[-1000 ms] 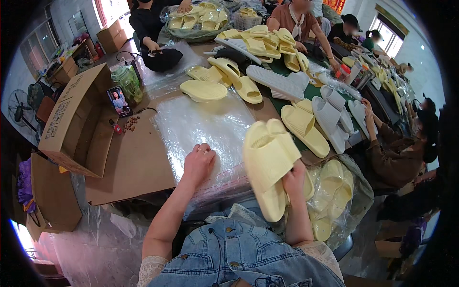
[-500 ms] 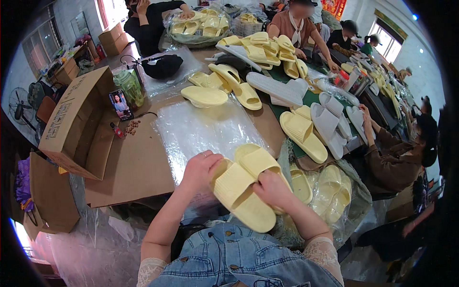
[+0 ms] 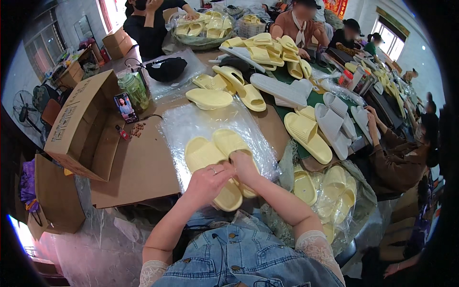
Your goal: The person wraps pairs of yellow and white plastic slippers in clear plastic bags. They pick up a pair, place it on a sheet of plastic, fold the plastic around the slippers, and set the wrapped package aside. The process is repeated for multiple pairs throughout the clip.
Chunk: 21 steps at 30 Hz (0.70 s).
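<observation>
A pair of pale yellow slide slippers lies side by side over a stack of clear plastic bags (image 3: 174, 129) at the table's near edge, toes pointing away from me. My left hand (image 3: 210, 181) crosses the left slipper (image 3: 203, 149), its fingers drawn together at the inner edges of the pair. What they pinch, if anything, is hidden. My right hand (image 3: 245, 167) grips the right slipper (image 3: 229, 138) at its strap opening, fingertips tucked out of sight. Both hands meet between the two slippers.
Beyond the bags lie loose yellow slippers (image 3: 209, 98) and grey slippers (image 3: 282, 90). At left stand an open cardboard box (image 3: 81, 119), a phone (image 3: 125, 107) and a green-filled jar (image 3: 134, 91). A sack of bagged slippers (image 3: 334, 191) is at my right. Co-workers sit around the table.
The slippers have moved away from my body and up-left, from a tilted hold to lying over the bags. My left hand has shifted from the toe end to between the slippers, beside my right.
</observation>
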Each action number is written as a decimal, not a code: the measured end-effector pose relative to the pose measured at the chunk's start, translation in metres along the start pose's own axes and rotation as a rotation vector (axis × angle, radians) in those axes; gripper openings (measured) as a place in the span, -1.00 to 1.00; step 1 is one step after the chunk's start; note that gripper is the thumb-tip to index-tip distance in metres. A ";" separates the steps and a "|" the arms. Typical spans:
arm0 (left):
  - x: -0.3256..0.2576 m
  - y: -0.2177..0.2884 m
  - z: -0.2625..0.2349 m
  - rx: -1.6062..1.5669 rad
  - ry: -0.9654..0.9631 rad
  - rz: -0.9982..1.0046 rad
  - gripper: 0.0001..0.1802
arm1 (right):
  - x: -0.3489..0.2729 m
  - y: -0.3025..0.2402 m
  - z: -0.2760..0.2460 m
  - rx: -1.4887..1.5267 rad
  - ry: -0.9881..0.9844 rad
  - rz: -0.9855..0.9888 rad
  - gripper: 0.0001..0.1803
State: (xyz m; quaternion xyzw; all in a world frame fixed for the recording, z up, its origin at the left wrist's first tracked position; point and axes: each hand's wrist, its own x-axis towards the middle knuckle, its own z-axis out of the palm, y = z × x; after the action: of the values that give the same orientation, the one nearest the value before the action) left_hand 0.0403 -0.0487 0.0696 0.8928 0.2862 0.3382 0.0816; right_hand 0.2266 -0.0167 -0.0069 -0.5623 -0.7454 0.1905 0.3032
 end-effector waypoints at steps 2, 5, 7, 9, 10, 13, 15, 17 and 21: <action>-0.008 -0.002 0.002 -0.006 0.015 -0.006 -0.81 | 0.014 -0.007 0.015 -0.017 0.056 0.016 -0.60; -0.010 -0.004 -0.007 -0.046 0.006 -0.019 -0.81 | 0.031 -0.017 0.029 -0.107 0.058 0.033 -0.59; -0.013 -0.006 -0.011 -0.074 -0.004 -0.038 -0.81 | 0.038 -0.010 0.040 -0.215 0.059 0.016 -0.60; -0.021 -0.009 -0.016 -0.077 0.004 -0.077 -0.81 | 0.031 -0.020 0.030 -0.212 0.072 0.052 -0.61; -0.023 -0.010 -0.018 -0.095 0.007 -0.088 -0.81 | 0.025 -0.023 0.024 -0.210 0.081 0.074 -0.61; -0.028 -0.010 -0.019 -0.130 0.000 -0.110 -0.81 | -0.006 -0.021 0.018 -0.235 0.097 0.120 -0.67; -0.026 -0.009 -0.014 -0.110 -0.019 -0.100 -0.82 | -0.029 -0.032 -0.001 -0.286 0.064 -0.075 -0.72; -0.019 -0.004 -0.006 -0.151 0.006 -0.047 -0.81 | -0.041 -0.026 0.005 -0.140 0.098 -0.048 -0.74; -0.009 0.003 0.006 -0.230 0.013 0.045 -0.75 | -0.019 -0.032 -0.001 -0.193 0.029 0.038 -0.64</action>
State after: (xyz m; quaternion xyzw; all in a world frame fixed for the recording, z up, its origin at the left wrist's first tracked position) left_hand 0.0400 -0.0565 0.0612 0.8816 0.2258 0.3762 0.1738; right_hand 0.2073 -0.0439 0.0092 -0.6058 -0.7448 0.1153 0.2549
